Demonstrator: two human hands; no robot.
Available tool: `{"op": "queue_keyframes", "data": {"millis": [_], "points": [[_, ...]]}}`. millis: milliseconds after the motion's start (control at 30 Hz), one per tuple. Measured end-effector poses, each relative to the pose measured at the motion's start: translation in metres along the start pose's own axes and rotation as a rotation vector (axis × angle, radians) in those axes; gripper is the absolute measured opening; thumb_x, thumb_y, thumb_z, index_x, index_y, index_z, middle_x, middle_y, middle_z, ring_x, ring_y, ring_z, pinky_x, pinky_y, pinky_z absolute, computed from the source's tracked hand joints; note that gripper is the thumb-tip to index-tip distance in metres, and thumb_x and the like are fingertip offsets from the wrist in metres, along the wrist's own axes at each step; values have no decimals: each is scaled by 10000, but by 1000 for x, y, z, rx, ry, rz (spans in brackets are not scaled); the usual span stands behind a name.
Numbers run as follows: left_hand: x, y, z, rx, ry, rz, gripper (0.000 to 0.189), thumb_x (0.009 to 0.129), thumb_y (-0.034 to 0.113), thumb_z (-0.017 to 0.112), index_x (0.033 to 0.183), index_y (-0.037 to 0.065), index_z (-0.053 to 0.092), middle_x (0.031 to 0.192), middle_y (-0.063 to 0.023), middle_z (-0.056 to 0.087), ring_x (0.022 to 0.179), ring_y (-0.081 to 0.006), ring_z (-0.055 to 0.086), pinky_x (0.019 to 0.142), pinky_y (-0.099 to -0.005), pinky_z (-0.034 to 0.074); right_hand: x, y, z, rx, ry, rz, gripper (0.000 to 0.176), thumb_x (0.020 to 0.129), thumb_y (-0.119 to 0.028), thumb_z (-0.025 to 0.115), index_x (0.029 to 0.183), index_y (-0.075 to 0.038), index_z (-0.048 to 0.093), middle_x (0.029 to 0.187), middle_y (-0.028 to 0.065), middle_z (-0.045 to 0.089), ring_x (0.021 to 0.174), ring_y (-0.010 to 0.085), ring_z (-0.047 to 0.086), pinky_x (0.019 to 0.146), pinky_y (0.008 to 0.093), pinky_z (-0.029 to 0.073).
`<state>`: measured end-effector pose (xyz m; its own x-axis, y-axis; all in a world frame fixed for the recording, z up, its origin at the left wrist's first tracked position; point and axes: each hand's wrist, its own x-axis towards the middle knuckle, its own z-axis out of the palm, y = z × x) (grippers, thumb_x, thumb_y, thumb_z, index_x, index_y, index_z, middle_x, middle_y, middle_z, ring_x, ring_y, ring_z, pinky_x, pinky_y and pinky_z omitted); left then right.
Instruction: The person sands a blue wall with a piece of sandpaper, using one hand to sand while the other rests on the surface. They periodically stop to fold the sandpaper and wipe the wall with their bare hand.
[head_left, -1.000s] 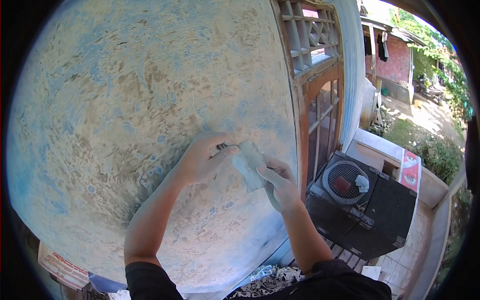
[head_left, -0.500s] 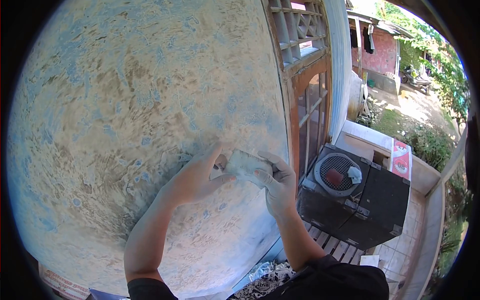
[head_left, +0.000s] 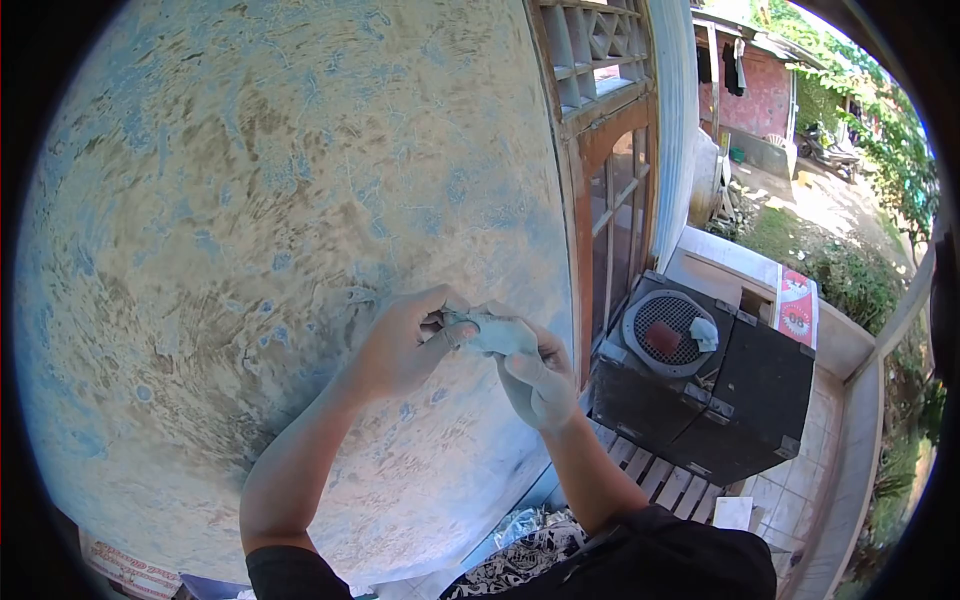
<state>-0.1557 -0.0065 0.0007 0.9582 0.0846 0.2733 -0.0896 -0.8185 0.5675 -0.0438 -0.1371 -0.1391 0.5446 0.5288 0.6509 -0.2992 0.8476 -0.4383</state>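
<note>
Both hands meet in front of a wall (head_left: pixel 250 240) with patchy, worn blue and beige paint. Between them is a small dust-covered folded piece of sandpaper (head_left: pixel 495 334), pale grey-green. My left hand (head_left: pixel 425 335) pinches its left end between thumb and fingers. Around the right end, the fingers of my right hand (head_left: pixel 540 380) are closed, with the thumb across the front. Pale dust coats both hands. The side of the sandpaper facing the wall is hidden.
Right of the wall stands a brown-framed glass door (head_left: pixel 615 220) under a lattice vent. A black speaker box (head_left: pixel 750 390) with a round grille rests on a slatted wooden stand (head_left: pixel 665 490). A low porch wall (head_left: pixel 850 350) runs along the right.
My left hand has shifted slightly right and its fingers have closed on the sandpaper's left end. The sandpaper has turned, and my right fingers have wrapped further around it.
</note>
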Motion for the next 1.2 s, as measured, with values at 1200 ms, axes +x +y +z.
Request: {"op": "queue_keyframes", "data": {"millis": [1200], "points": [[-38,49,-115,1174,1183,250,100,893,96,758,945,104,672,985,-54,674,907,-308,612,843,-429,449,149,38,110,-1340,-41,-1045,564,688,45,855,1236,-64,779,1007,77,592,882,290,575,737,369,507]]}}
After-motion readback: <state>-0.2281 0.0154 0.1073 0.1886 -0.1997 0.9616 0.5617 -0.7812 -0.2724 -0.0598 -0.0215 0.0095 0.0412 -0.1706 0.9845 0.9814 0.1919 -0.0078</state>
